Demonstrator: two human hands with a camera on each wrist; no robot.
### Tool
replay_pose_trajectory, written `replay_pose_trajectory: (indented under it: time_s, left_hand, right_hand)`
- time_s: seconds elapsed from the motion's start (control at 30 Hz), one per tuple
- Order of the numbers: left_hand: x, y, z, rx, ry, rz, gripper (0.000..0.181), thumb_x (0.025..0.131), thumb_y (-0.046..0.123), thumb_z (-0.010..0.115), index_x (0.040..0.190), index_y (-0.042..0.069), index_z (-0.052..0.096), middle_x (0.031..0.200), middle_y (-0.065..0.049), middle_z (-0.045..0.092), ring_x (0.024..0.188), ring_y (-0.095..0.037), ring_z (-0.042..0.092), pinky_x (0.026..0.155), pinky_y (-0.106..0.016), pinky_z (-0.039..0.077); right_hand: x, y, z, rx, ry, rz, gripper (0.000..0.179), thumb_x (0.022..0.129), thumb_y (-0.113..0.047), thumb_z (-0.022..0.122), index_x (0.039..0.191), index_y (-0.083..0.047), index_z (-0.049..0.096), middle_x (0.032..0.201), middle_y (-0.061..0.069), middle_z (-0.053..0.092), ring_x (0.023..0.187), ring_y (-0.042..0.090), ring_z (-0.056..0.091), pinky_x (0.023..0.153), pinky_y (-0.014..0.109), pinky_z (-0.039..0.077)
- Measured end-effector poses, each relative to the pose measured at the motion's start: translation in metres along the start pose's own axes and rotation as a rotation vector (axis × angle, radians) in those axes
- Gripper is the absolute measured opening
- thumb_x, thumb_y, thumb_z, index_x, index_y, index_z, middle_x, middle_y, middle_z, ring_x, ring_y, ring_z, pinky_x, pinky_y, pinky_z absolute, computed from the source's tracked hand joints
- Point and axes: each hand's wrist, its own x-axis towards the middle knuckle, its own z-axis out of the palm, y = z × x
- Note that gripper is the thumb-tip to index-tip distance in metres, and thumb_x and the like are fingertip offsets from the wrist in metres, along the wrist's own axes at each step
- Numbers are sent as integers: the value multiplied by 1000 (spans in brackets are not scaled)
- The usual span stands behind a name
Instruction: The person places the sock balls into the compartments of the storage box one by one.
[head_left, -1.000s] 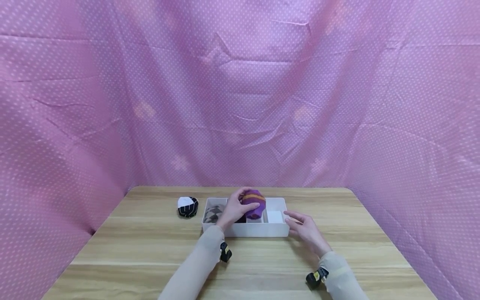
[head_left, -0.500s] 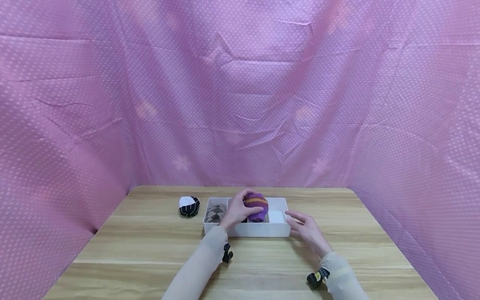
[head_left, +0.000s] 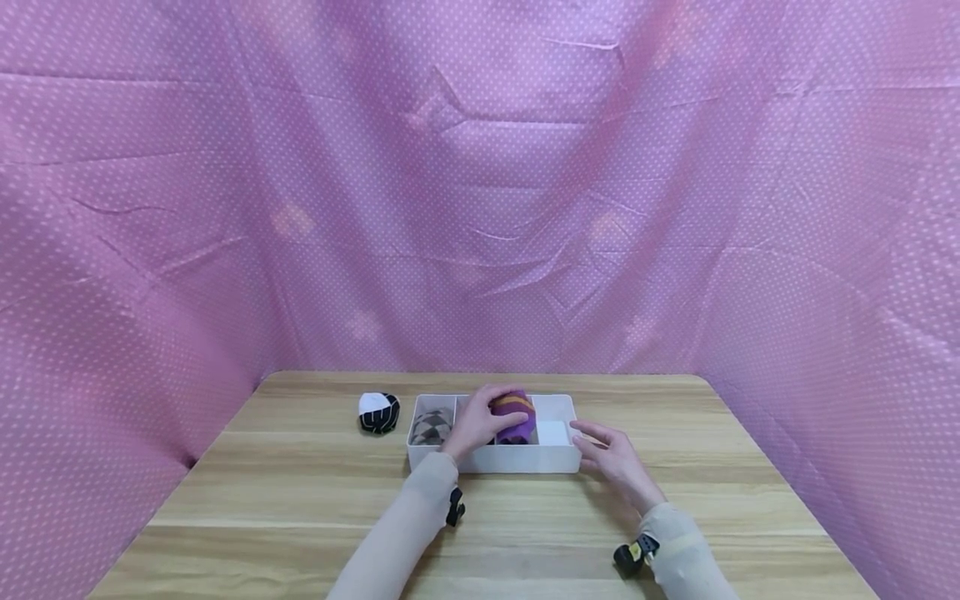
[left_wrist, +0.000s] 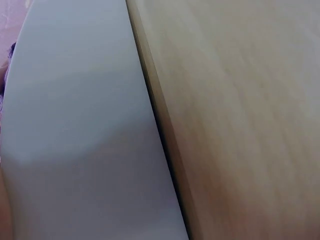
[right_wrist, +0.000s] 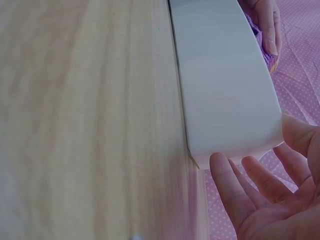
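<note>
My left hand (head_left: 474, 427) holds a purple rolled-up sock (head_left: 517, 434) with orange stripes, thumb on its near side. The sock sits low in the third compartment from the left of a white divided box (head_left: 517, 459). My right hand (head_left: 611, 456) touches the box's right end; in the right wrist view its fingers (right_wrist: 227, 182) rest against the end wall, with the thumb at the upper corner. A grey-and-brown diamond-patterned rolled sock (head_left: 431, 427) lies in the leftmost compartment. My left hand mostly covers the second compartment. The left wrist view shows mainly the box's front wall (left_wrist: 85, 120).
A black-and-white rolled sock (head_left: 378, 414) lies on the wooden table (head_left: 300, 483), left of the box. The rightmost compartment shows a white bottom (head_left: 552, 433). Pink dotted cloth (head_left: 480, 208) surrounds the table at the back and both sides.
My left hand has moved slightly right and down, lowering the purple sock from above the box into the third compartment. The right hand has stayed at the box's end.
</note>
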Motion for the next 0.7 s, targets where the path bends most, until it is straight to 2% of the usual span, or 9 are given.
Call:
replay_pose_trajectory:
  time_s: [0.13,0.37,0.6,0.7]
  left_hand:
    - [-2,2,-2,1,-15,-8,47,87,36,74,132,31,61,127,-4,62,108,-22,60,88,-40,52]
    - [-1,2,-2,-64,-63,-40,44,89,31,73,132,25,62,126,-3,64,108,-21,61,89,-38,53]
    - [1,2,0,-41,-59,-57,40,92,20,69,131,16,63,134,-3,62,127,-24,55,108,-44,44]
    - [0,3,-1,-40,-66,-61,43,92,20,69,134,17,60,136,-4,60,129,-24,54,108,-44,44]
  right_hand:
    - [0,1,0,-1,3,3,46,98,-13,59,140,1,49,142,28,49,106,26,67,91,40,56]
    - [0,1,-1,-15,5,6,45,96,-13,61,139,-2,52,144,25,48,108,26,66,90,38,56]
    - [-1,0,-1,-22,21,11,44,96,-15,61,139,-4,53,145,25,47,110,29,65,91,39,56]
    - [-1,0,-1,-24,22,12,44,96,-14,62,138,-4,53,144,25,47,111,30,65,90,39,56]
